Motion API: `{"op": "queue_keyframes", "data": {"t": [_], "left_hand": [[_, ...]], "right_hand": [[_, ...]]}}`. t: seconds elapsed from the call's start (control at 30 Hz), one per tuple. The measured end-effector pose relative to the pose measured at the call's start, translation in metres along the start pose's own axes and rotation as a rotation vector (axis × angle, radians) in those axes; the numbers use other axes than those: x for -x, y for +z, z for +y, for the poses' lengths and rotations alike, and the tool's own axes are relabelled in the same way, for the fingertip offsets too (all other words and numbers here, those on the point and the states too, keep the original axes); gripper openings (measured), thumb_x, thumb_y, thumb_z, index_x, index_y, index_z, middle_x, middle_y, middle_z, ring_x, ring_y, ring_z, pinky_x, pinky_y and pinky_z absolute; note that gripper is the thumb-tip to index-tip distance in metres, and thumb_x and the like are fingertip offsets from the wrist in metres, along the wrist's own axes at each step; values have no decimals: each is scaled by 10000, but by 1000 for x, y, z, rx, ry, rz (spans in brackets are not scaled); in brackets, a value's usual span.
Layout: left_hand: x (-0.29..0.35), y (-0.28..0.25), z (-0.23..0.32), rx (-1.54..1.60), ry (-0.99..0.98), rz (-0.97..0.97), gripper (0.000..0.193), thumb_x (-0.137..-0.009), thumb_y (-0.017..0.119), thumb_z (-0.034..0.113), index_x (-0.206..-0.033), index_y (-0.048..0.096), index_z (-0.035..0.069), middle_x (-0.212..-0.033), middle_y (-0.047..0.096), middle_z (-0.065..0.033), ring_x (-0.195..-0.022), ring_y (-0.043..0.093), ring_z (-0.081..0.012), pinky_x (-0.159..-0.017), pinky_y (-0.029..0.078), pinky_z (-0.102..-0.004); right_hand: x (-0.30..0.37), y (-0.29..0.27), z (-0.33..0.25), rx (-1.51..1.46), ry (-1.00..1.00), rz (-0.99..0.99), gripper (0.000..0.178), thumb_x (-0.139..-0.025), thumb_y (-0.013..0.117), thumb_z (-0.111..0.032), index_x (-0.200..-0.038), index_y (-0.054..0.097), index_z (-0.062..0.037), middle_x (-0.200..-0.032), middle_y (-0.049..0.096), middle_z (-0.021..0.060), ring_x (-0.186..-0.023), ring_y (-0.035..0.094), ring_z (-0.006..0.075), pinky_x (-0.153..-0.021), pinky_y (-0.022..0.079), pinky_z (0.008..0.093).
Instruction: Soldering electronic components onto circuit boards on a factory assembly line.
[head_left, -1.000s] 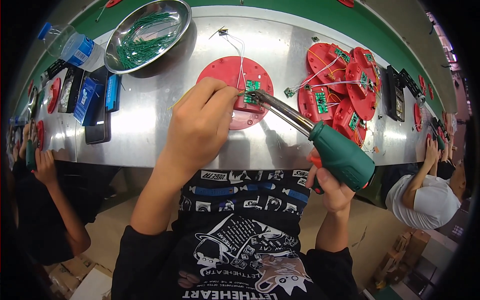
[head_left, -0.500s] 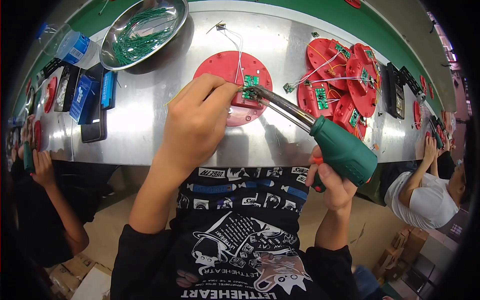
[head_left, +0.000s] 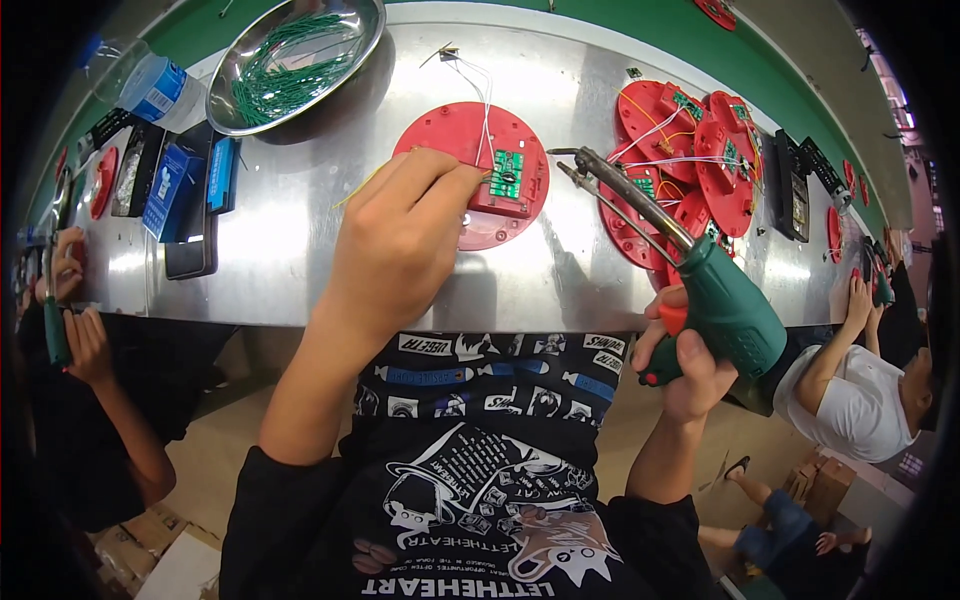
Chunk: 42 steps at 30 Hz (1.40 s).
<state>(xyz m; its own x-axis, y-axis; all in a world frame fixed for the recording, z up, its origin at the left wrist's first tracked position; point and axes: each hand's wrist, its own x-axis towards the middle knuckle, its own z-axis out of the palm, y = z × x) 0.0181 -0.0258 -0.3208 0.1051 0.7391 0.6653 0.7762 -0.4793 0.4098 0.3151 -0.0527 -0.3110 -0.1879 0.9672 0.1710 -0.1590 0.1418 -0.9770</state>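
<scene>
My left hand (head_left: pixel 395 225) rests over a round red plastic disc (head_left: pixel 450 125), fingertips pinched on a thin yellow wire (head_left: pixel 358 190) at the left edge of its green circuit board (head_left: pixel 507 175). From the disc, white wires (head_left: pixel 487 110) run up to a small dark part (head_left: pixel 449 54) on the bench. In my right hand (head_left: pixel 692 375) is a green soldering gun (head_left: pixel 735 305), fingers wrapped round its handle near the red trigger. The gun's metal tip (head_left: pixel 563 151) hangs just right of the disc, apart from the board.
Several red discs with boards (head_left: pixel 690 170) lie piled at the right. A metal bowl (head_left: pixel 222 112) of green wires stands at the back left, beside a plastic bottle (head_left: pixel 155 90), a blue box (head_left: pixel 172 190) and a dark phone-like slab (head_left: pixel 190 262). Co-workers sit on both sides.
My right hand has drawn the soldering gun back to the right, lifting its tip off the circuit board. My left hand keeps its pinch at the board.
</scene>
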Motion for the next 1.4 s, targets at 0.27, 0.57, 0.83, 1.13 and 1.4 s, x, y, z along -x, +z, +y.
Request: {"op": "queue_keyframes", "data": {"t": [0.27, 0.57, 0.83, 1.13, 1.4], "left_hand": [[-3, 1, -2, 15, 28, 15, 165, -769, 622, -40, -928, 665, -38, -870, 620, -141, -766, 635, -318, -696, 533, -398], [-10, -32, 6, -13, -118, 146, 111, -832, 628, -93, -929, 659, -50, -858, 655, -185, -772, 644, -360, -705, 527, -406], [-64, -52, 6, 95, -7, -281, 396, -805, 755, 233, -1098, 641, -8, -889, 612, -171, -828, 606, -360, -747, 493, -441], [-117, -27, -8, 116, -182, -787, 536, -575, 902, 331, -950, 688, 14, -845, 612, -125, -799, 604, -277, -728, 494, -379], [-259, 81, -129, -522, -422, -365, 445, -786, 719, 382, -960, 721, -26, -1018, 712, -250, -962, 696, -402, -834, 562, -468]], "right_hand": [[-12, 5, -6, 131, -100, 170, 487, -891, 603, -249, -1172, 510, 138, -957, 593, 239, -454, 581, 220, -387, 446, 291], [-15, -60, -4, 128, -257, 307, 425, -941, 538, -253, -1187, 498, 92, -980, 579, 178, -452, 565, 179, -393, 444, 282], [-26, -133, 6, -74, -186, 636, 335, -962, 509, -271, -1073, 554, 43, -698, 576, 88, -447, 526, 160, -386, 415, 286], [-45, -118, 5, -230, -295, 657, 324, -1020, 432, -312, -1100, 529, -13, -935, 569, 106, -457, 484, 130, -408, 407, 287], [-40, -125, 14, -235, -355, 680, 361, -1035, 405, -352, -1151, 522, -31, -940, 562, 71, -483, 463, 118, -458, 386, 284]]}}
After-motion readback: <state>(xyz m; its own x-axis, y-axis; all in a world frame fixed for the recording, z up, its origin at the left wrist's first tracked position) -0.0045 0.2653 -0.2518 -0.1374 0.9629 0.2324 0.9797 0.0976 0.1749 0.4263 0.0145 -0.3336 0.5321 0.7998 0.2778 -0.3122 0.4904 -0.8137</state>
